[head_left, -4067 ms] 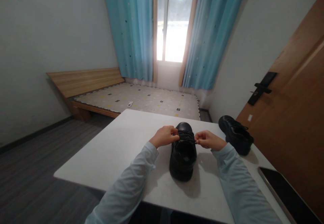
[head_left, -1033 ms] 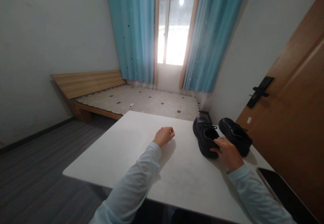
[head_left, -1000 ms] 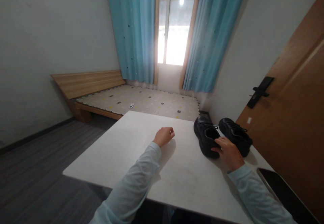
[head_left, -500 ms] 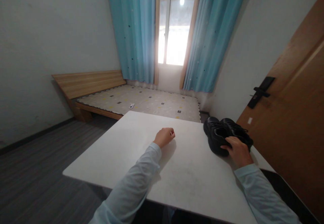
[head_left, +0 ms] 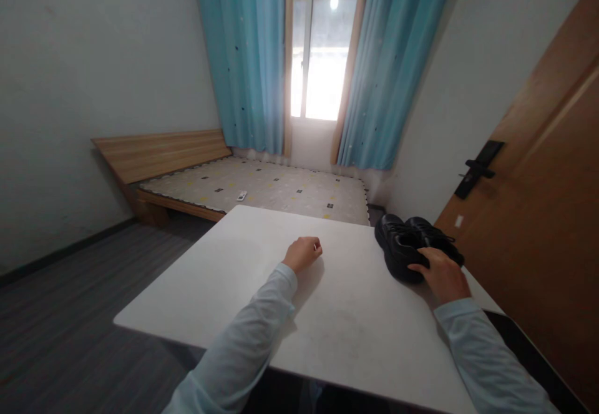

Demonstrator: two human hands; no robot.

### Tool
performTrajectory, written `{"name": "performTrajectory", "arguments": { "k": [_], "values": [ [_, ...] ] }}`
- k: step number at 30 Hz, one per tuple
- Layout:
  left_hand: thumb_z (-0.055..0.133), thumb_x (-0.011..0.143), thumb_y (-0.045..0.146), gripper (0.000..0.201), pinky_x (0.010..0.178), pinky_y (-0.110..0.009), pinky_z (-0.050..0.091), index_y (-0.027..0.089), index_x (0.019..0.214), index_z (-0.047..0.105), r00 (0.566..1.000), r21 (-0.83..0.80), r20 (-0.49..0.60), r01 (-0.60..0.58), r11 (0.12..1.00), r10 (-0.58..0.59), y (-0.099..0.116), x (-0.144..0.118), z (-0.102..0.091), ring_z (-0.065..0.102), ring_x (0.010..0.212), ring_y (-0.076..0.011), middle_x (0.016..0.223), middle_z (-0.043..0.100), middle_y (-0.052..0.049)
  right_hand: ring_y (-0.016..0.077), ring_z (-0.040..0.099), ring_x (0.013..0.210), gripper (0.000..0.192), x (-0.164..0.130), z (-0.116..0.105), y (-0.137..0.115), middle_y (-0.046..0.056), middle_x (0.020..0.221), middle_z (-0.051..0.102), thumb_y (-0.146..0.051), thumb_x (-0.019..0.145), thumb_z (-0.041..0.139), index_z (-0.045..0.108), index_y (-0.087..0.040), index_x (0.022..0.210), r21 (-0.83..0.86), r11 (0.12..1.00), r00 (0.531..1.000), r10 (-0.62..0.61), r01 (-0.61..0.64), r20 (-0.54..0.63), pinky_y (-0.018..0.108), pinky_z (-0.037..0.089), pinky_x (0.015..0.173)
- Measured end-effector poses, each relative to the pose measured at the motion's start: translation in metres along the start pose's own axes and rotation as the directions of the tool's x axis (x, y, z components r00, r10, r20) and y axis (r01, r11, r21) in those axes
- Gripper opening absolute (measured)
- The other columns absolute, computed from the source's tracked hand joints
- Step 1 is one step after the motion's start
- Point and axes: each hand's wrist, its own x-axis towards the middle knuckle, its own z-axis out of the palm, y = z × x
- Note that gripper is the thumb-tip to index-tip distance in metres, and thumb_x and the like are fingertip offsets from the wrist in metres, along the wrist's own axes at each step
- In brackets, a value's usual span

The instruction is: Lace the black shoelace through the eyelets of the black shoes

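Resting my right hand, fingers spread, on near black leather lace-up shoe; left hand lying fisted, empty; keeping pair flush.

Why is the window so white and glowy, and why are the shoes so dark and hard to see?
In the head view, daylight overexposes the window, washing out its panes; the black shoes under the right hand lose detail against that brightness; the left hand casts a soft shadow on the white table; the wide lens slants the door.
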Motion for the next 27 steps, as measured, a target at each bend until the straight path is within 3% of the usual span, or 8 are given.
{"name": "performTrajectory", "arguments": {
  "k": [8, 12, 17, 20, 25, 27],
  "values": [
    [0.046, 0.081, 0.027, 0.023, 0.077, -0.025, 0.046, 0.022, 0.089, 0.067, 1.0, -0.003, 0.004, -0.001, 1.0, 0.001, 0.001, -0.002, -0.001, 0.063, 0.085, -0.0163, 0.092, 0.069, -0.004, 0.026, 0.059, 0.096, 0.028, -0.003, -0.023, -0.006, 0.013, 0.106, 0.062, -0.032, 0.083, 0.046, 0.055, -0.016, 0.103, 0.04, 0.999, 1.0, 0.003, -0.003, -0.007, 0.038, 0.047, 0.083],
    [0.046, 0.081, 0.027, 0.023, 0.077, -0.025, 0.046, 0.022, 0.089, 0.067, 1.0, -0.005, 0.005, -0.001, 1.0, 0.001, 0.001, -0.003, -0.002, 0.063, 0.086, -0.0168, 0.093, 0.069, -0.004, 0.0313, 0.058, 0.096, 0.042, -0.025, -0.034, 0.002, 0.018, 0.104, 0.059, -0.044, 0.082, 0.044, 0.053, -0.011, 0.107, -0.096, 0.973, 0.977, 0.205, -0.21, -0.066, 0.042, 0.047, 0.08],
    [0.046, 0.081, 0.027, 0.023, 0.078, -0.024, 0.046, 0.022, 0.089, 0.067, 1.0, -0.01, 0.012, -0.002, 1.0, 0.002, 0.002, -0.004, -0.002, 0.062, 0.086, -0.0162, 0.093, 0.069, -0.004, 0.0384, 0.06, 0.087, 0.06, -0.063, -0.025, 0.02, 0.023, 0.097, 0.057, -0.062, 0.08, 0.031, 0.054, -0.012, 0.106, -0.245, 0.874, 0.873, 0.462, -0.419, 0.155, 0.047, 0.047, 0.061],
    [0.046, 0.081, 0.027, 0.023, 0.078, -0.024, 0.046, 0.022, 0.089, 0.067, 1.0, -0.01, 0.013, -0.001, 1.0, 0.002, 0.002, -0.004, -0.002, 0.062, 0.085, -0.0159, 0.093, 0.069, -0.004, 0.0396, 0.059, 0.091, 0.062, -0.072, -0.019, 0.025, 0.026, 0.104, 0.055, -0.063, 0.08, 0.029, 0.053, -0.013, 0.107, -0.243, 0.856, 0.842, 0.504, -0.457, 0.191, 0.047, 0.047, 0.059],
    [0.046, 0.081, 0.028, 0.023, 0.078, -0.024, 0.046, 0.022, 0.089, 0.067, 1.0, -0.009, 0.012, -0.001, 1.0, 0.001, 0.003, -0.004, -0.002, 0.062, 0.086, -0.0162, 0.093, 0.069, -0.004, 0.0419, 0.059, 0.089, 0.057, -0.068, -0.025, 0.016, 0.024, 0.104, 0.056, -0.062, 0.08, 0.03, 0.054, -0.016, 0.105, -0.248, 0.858, 0.853, 0.496, -0.451, 0.165, 0.054, 0.046, 0.056],
    [0.047, 0.081, 0.028, 0.023, 0.078, -0.024, 0.046, 0.022, 0.089, 0.067, 1.0, -0.008, 0.016, 0.005, 1.0, -0.005, 0.003, -0.003, -0.002, 0.062, 0.086, -0.016, 0.093, 0.069, -0.004, 0.0442, 0.057, 0.091, 0.055, -0.064, -0.031, 0.01, 0.023, 0.104, 0.057, -0.06, 0.081, 0.029, 0.055, -0.017, 0.103, -0.279, 0.863, 0.879, 0.464, -0.421, 0.11, 0.061, 0.044, 0.057]
  ]
}}
